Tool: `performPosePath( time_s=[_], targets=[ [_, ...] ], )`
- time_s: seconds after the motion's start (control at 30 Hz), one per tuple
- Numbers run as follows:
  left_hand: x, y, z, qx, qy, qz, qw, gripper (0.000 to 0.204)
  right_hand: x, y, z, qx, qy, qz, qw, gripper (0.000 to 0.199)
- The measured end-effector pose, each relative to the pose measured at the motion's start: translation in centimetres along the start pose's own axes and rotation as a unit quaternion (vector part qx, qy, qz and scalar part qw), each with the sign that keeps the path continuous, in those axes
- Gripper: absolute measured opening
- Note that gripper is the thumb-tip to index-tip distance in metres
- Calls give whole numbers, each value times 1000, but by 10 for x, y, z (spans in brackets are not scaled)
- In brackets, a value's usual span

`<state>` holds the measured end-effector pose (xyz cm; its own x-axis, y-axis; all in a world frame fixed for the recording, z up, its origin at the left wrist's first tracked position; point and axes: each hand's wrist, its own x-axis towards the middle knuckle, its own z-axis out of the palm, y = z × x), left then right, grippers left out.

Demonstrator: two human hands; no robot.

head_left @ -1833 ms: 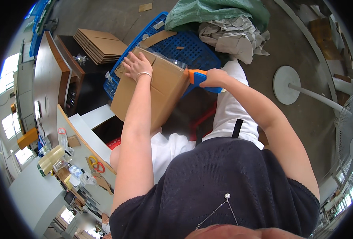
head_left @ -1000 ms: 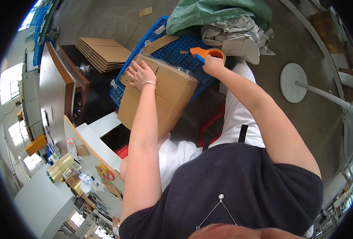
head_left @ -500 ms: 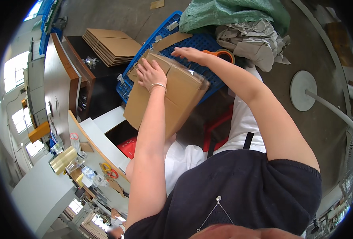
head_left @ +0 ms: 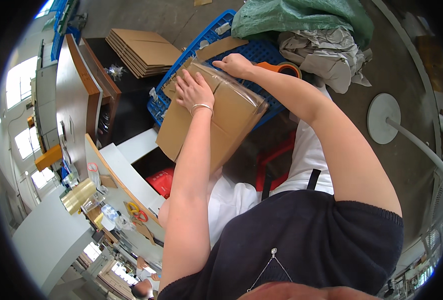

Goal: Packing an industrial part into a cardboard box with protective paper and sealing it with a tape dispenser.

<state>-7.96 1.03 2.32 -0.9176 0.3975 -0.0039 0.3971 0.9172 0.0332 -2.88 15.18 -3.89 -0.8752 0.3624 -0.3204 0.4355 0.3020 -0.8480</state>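
Grey floor [head_left: 406,167], left hand [head_left: 195,91] splayed on carton [head_left: 227,119]

You wear a dark, short-sleeved top [head_left: 301,230] with ribbed cuffs [head_left: 371,209] and white bottoms [head_left: 309,150] with black straps [head_left: 313,179]. A thin, pale bangle [head_left: 201,106] rings your left wrist [head_left: 198,113]; a fine chain [head_left: 263,270] carries a round stud [head_left: 274,250].

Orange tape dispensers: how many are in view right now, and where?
1: the orange tape dispenser is between the right hand and the crumpled grey paper, partly covered by the right forearm. Others could be hidden behind the carton.
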Motion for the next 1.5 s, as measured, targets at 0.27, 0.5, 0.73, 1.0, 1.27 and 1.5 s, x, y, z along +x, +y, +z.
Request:
performPosePath(
  time_s=[0.27, 0.5, 0.73, 1.0, 1.27, 1.5],
  targets=[
    [3, 1, -2, 8, 3, 39, 999, 72, -10, -13, 15, -21, 14, 39, 999, 41],
    [1, 6, 1, -8, -7, 37, 999, 59, 12, 23, 33, -170, 34, -6, 985, 24],
    [1, -2, 0, -6, 0, 28, 1000, 55, -3, 1, 13, 256, 57, -225, 938, 40],
    [2, 4, -2, -9, 0, 31, 999, 56, -4, 3, 30, 375, -117, -129, 911, 55],
    [2, 3, 1, -3, 8, 34, 999, 55, 48, 0, 23, 387, 56, -156, 907, 46],
    [1, 3, 0, -12, 9, 30, 999, 55, 74, -16, 0, 207, -115, -169, 957, 29]
  ],
)
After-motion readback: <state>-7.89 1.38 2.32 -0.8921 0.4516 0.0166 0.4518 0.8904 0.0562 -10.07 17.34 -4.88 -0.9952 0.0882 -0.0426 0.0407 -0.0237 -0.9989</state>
